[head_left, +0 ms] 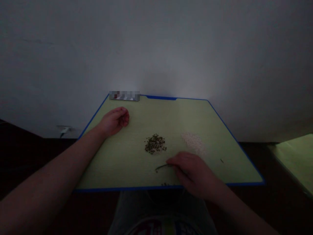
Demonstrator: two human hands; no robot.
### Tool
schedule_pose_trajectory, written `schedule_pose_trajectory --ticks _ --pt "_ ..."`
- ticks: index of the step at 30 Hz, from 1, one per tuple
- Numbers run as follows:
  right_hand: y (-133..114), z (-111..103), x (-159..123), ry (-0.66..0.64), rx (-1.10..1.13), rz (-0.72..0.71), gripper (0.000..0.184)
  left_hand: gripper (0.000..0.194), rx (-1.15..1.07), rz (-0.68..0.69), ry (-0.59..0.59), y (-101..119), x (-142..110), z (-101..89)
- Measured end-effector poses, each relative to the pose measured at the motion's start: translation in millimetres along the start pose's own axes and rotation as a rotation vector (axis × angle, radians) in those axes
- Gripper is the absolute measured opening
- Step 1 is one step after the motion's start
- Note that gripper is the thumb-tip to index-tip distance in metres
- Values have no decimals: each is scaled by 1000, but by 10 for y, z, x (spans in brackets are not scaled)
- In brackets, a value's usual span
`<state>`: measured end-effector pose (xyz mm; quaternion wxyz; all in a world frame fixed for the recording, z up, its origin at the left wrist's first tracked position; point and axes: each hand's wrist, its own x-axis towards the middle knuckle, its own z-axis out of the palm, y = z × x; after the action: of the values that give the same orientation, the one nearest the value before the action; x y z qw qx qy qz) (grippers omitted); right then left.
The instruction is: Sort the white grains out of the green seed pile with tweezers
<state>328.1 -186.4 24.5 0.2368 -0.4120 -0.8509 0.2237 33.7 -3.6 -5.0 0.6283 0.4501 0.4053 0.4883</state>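
My right hand [187,166] pinches dark tweezers [163,166] low over the pale green table top, their tips pointing left. A small dark bean [156,171] is at the tips; whether they grip it I cannot tell. Beyond the tweezers lies a loose pile of dark green beans [155,144], with some pale grains at its lower edge. A spread of white rice-like grains [194,142] lies just past my right hand. My left hand [116,120] rests at the left of the table, its fingers curled closed, and nothing shows in them.
The folding table [137,163] has a blue rim and stands against a grey wall. A flat blurred object [124,95] lies at its far left corner. Several dark beans [166,184] sit at the near edge. A thin dark sliver [222,161] lies at right.
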Motion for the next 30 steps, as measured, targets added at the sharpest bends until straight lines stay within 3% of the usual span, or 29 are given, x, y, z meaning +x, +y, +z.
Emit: schedule_pose_trajectory --ticks 5,8,17,30 --pt "-70 46 364 -101 31 39 36 13 14 10 9 4 -14 21" --pt "-88 87 421 -178 28 61 35 12 13 3 26 13 -22 34" --pt "-49 -3 121 -234 127 189 32 15 30 -14 23 -5 0 26" --pt "-120 -36 -178 -140 206 440 29 17 59 6 1 -8 -10 52"
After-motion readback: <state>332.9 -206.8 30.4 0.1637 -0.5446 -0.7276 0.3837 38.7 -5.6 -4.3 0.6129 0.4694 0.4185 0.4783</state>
